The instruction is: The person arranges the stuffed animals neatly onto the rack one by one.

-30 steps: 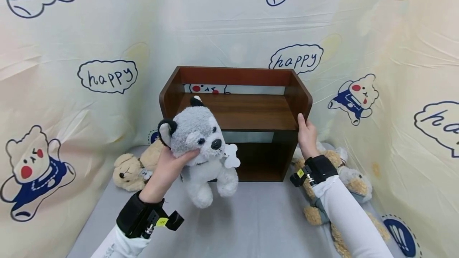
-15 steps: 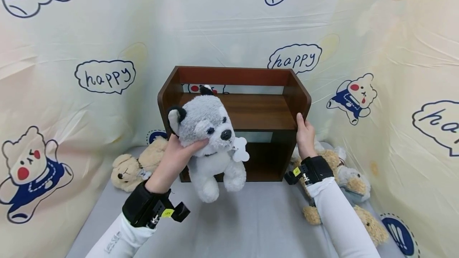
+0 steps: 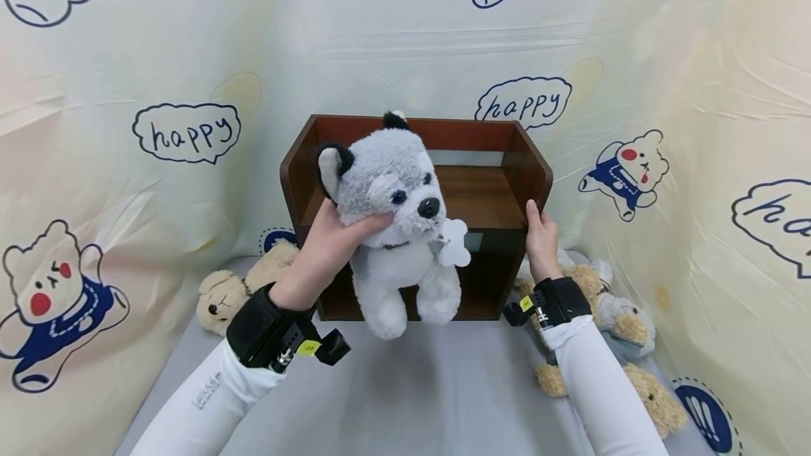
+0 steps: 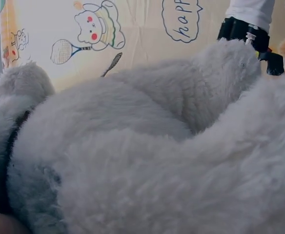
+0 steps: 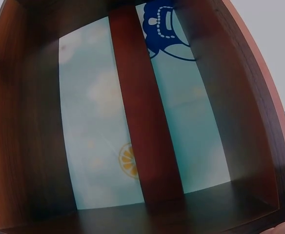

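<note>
Plush husky (image 3: 395, 217) upright, snout pointing right.

Left hand (image 3: 329, 245) raised, fingers curled in grip; right hand (image 3: 542, 241) extended forward, fingers clasping.

Husky toy (image 3: 399, 231) in my left hand (image 3: 329, 248): shaggy grey-white plush, glossy plastic nose | shelf (image 3: 507, 160) under my right hand (image 3: 541, 238): dark smooth wood, satin sheen | bench (image 3: 443, 400): matt grey cloth | backdrop (image 3: 405, 41): creased printed fabric | bear (image 3: 228, 298): tan plush
</note>
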Demonstrator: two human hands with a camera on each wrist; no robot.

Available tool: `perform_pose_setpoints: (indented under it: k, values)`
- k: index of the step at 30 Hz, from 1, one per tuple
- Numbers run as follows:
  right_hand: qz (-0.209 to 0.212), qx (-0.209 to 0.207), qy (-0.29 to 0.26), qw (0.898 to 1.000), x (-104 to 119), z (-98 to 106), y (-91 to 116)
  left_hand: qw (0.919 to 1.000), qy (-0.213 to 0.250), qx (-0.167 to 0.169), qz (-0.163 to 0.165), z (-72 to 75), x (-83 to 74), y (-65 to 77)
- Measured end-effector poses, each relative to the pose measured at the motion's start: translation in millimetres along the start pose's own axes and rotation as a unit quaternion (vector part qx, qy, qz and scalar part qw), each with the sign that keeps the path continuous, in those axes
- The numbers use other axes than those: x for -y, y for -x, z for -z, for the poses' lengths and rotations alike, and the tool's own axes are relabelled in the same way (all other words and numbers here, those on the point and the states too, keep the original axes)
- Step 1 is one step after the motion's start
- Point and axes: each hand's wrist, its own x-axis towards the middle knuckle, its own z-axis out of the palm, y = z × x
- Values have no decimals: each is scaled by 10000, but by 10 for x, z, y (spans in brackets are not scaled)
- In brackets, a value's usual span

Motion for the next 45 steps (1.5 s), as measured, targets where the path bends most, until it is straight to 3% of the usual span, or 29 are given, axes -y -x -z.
perform_pose_setpoints:
  k: [11, 23, 35, 45]
  values:
    - [-109, 83, 62, 9999, -25, 44, 25, 9958, 25, 340, -851, -133, -86, -317]
    - [177, -84, 217, 9996, -18, 53, -3, 9929, -51, 284, -1155, -193, -98, -591]
    - [237, -54, 296, 9993, -34, 49, -22, 9957, -112, 218, -898, -215, 33, -890]
    - [228, -80, 330, 9992, -41, 24, -10, 9951, -519, 353, -760, -222, 135, -1165]
